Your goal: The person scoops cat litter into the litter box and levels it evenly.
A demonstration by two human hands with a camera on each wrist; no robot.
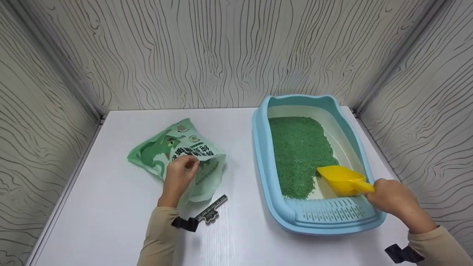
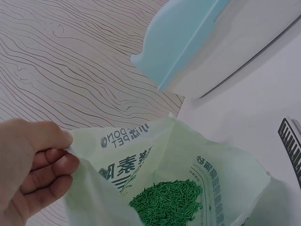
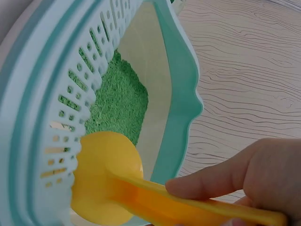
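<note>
Between thumb and fingers, my left hand (image 1: 180, 175) pinches the rim of a light green cat litter bag (image 1: 207, 181). The bag lies on its side with its mouth open; green litter pellets (image 2: 167, 202) show inside it in the left wrist view. My right hand (image 1: 393, 195) grips the handle of a yellow litter scoop (image 1: 342, 180). The scoop's bowl is inside the blue litter box (image 1: 260, 162), low at the front right, its tip at the edge of the spread green litter (image 1: 301, 151). Whether the scoop holds litter is hidden.
A black-and-white ruler-like strip with a small figure (image 1: 210, 212) lies near the bag, by my left wrist. Slots pierce the front ledge (image 1: 329, 210) of the litter box. Patterned panels (image 1: 184, 55) enclose the white table (image 1: 103, 207) at back and sides.
</note>
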